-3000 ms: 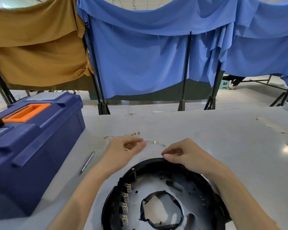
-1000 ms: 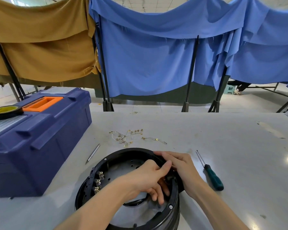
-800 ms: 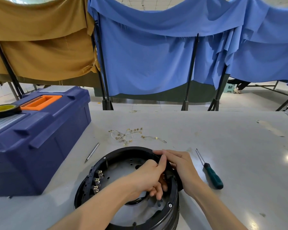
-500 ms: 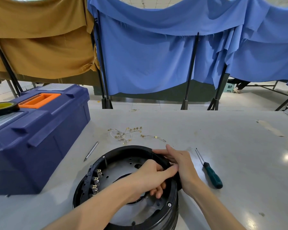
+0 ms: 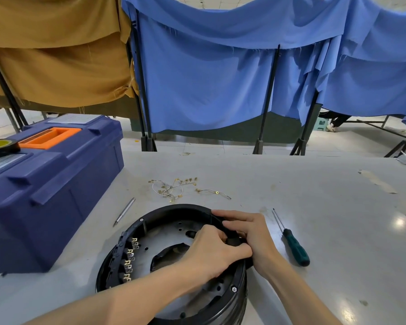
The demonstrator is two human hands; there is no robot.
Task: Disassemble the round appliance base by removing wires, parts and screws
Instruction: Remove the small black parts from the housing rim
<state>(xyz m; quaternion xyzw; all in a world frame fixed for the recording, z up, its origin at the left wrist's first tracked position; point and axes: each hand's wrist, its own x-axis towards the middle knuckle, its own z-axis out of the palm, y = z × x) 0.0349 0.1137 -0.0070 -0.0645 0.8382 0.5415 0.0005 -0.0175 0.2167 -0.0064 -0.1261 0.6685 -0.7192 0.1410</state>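
two bare hands meet at the right side of the task's thing. furthest left, a dark blue plastic toolbox (image 5: pixel 52 195) with an orange handle stands on the grey table (image 5: pixel 314 195). a slim silver metal rod (image 5: pixel 124 211) lies near it, and a loose tangle of thin wires with brass terminals (image 5: pixel 171 190) lies beyond the base. the round black appliance base (image 5: pixel 174 208) sits near the table's front edge, open side up, with a row of brass tabs (image 5: pixel 129 259) on its left inner wall. the left hand (image 5: pixel 211 254) reaches across the hollow, fingers curled round a small black part (image 5: pixel 232 241) at the right rim; how much it grips is hidden. the right hand (image 5: pixel 251 233) lies over that rim from outside, fingers nearly straight, pressing, holding nothing visible. the part sits between both hands, right of the base's centre, so working it inward and up looks the likely move. a green-handled screwdriver (image 5: pixel 295 249) lies just right of them, shaft pointing away, nearest the right hand.
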